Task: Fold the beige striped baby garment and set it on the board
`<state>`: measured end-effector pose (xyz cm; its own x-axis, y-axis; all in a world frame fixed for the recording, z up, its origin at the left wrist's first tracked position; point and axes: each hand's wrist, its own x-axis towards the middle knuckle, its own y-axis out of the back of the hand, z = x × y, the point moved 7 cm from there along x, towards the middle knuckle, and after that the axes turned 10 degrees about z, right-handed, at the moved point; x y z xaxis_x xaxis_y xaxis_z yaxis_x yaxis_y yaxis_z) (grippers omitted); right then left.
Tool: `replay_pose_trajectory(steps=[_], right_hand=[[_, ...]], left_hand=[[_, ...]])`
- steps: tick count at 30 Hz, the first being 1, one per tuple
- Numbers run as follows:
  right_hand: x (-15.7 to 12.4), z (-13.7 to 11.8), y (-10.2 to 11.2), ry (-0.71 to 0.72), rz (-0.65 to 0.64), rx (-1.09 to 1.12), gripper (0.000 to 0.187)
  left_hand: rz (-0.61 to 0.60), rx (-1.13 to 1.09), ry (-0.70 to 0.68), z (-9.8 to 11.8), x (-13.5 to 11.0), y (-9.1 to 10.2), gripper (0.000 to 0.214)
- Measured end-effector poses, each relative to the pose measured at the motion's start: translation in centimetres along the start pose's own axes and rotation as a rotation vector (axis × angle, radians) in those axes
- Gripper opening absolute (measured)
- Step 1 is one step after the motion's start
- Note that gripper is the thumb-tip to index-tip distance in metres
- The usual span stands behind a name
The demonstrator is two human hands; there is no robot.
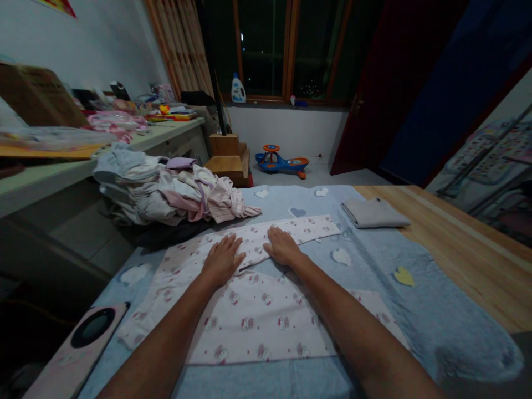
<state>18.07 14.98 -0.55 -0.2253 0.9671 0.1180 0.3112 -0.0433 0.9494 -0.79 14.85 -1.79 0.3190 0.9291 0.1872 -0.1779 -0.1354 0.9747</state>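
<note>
Item: printed garment point(253, 316), spread flat on blue blanket point(440, 327). Left hand point(222, 260) and right hand point(284, 247): open, palms down on garment, just apart, clamping nothing. Also: clothes pile point(166, 194) beyond, at left; folded grey garment point(374, 213) on blanket.

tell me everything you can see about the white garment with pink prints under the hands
This soft-looking white garment has small pink cat-face prints. It lies flat and spread on a pale blue quilt, its upper part apparently folded over. The left hand and right hand both rest on that fold, fingers spread.
</note>
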Motion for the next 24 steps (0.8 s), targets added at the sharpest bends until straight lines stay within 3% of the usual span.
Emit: replay_pose_trajectory(steps=[3,8,15,20,24], right_hand=[[-0.1,3.1,-0.1,-0.062,0.017,-0.036,0.066],[-0.6,8.5,1.5,-0.259,0.090,-0.095,0.071],[-1.4,14.1,2.5,-0.500,0.091,-0.176,0.068],[-1.9,15.5,3.1,-0.608,0.181,-0.210,0.071],[-1.4,14.8,3.0,-0.489,0.172,-0.187,0.063]], left_hand=[[-0.002,0.031,0.032,-0.7,-0.5,-0.7,0.061],[-0.030,0.025,0.070,-1.2,-0.9,-0.8,0.064],[-0.043,0.018,0.134,-1.7,-0.9,-0.9,0.069],[-0.005,0.078,0.229,-3.7,-0.9,-0.5,0.065],[0.019,0.121,0.331,-5.3,-1.0,0.0,0.066]])
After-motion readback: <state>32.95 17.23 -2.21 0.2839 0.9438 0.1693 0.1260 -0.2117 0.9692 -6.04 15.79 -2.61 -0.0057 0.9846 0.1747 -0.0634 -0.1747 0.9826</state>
